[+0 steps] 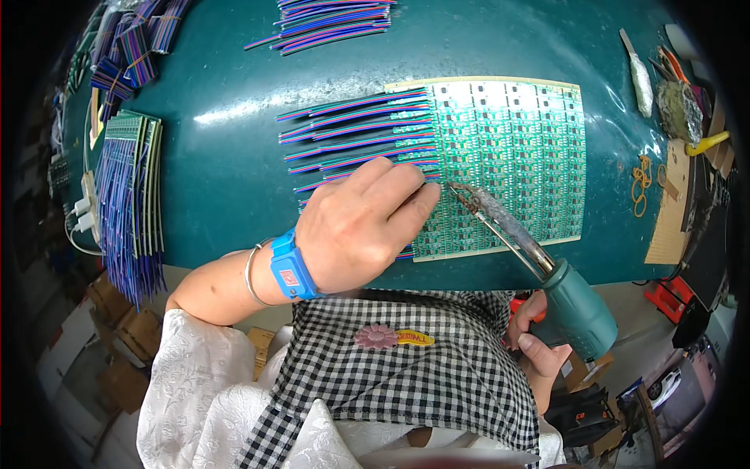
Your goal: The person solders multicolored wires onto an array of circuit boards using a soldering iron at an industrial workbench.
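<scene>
A green panel of small circuit boards lies on the table, with flat multicoloured ribbon wires running out from its left side in rows. My left hand is closed over the lower rows, its thumb and fingertips pinching a wire end at the panel's edge. The hand hides part of the wires beneath it. My right hand is wrapped round the green handle of a soldering gun. The gun's dark tip reaches the panel just right of my left fingertips; whether it touches a joint I cannot tell.
Loose ribbon wires lie at the far side of the green table. At the left are wired panels in a stack and banded wire bundles. Rubber bands, cardboard and a wrapped-handled tool lie right.
</scene>
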